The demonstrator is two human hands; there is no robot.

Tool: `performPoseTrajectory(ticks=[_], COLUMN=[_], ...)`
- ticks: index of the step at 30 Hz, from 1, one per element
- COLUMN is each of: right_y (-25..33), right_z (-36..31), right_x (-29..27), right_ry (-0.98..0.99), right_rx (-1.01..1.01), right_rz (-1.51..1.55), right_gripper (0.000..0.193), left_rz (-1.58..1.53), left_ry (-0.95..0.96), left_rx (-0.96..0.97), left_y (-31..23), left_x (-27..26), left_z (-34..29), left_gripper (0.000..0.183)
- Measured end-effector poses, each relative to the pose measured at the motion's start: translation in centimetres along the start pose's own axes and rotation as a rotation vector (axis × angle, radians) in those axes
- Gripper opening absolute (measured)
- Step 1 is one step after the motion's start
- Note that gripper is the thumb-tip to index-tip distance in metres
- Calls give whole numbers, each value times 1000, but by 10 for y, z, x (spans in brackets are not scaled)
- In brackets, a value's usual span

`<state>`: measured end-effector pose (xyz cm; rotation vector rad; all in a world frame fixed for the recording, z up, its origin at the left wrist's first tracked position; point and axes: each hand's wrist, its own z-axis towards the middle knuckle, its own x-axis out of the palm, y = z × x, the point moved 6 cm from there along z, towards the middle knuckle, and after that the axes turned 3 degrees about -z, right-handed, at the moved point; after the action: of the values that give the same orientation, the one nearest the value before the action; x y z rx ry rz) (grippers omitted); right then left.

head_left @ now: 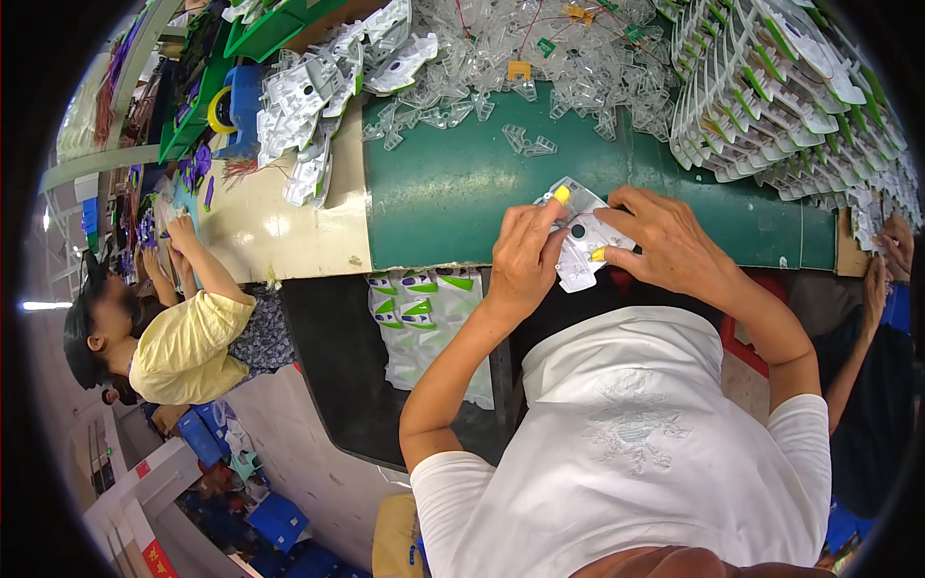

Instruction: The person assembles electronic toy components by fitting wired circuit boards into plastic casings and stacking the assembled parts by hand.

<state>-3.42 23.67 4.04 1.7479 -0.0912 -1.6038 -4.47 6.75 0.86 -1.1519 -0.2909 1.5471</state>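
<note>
Just over the near edge of the green work surface [443,212], I hold a white plastic shell piece [582,262] with a round dark hole in its middle. My left hand [525,255] grips it along its left side, closed on it. From the right, my right hand [665,241] has its fingers closed on the other side. A yellow cover sits on a fingertip of each hand. A clear plastic part seems to lie against the shell's far end, partly hidden by my fingers. Loose clear plastic parts [528,142] lie just beyond my hands.
A big heap of clear plastic parts [597,82] covers the far side. White shells are piled at the left [303,96] and stacked in rows at the right [771,106]. A yellow-sleeved person [183,347] works at left; another person's hands [886,255] show at far right.
</note>
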Motion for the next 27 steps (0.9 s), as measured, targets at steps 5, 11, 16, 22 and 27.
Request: performPoseTrajectory(ticks=[5, 11, 16, 22, 27], right_y=[2, -5, 4, 10, 15], right_z=[3, 5, 16, 20, 22], right_x=[3, 5, 2, 6, 2], right_ry=[48, -62, -213, -177, -117], right_rx=[-4, -51, -131, -162, -200], right_rz=[-56, -54, -88, -227, -244], right_gripper=[40, 25, 11, 9, 5], left_rz=[-57, -44, -30, 8, -50], left_ry=[91, 124, 100, 108, 109], left_rx=[13, 30, 9, 30, 16], left_y=[2, 3, 1, 4, 5], left_x=[2, 4, 1, 2, 4], left_z=[6, 4, 5, 3, 3], left_gripper=[67, 63, 58, 63, 59])
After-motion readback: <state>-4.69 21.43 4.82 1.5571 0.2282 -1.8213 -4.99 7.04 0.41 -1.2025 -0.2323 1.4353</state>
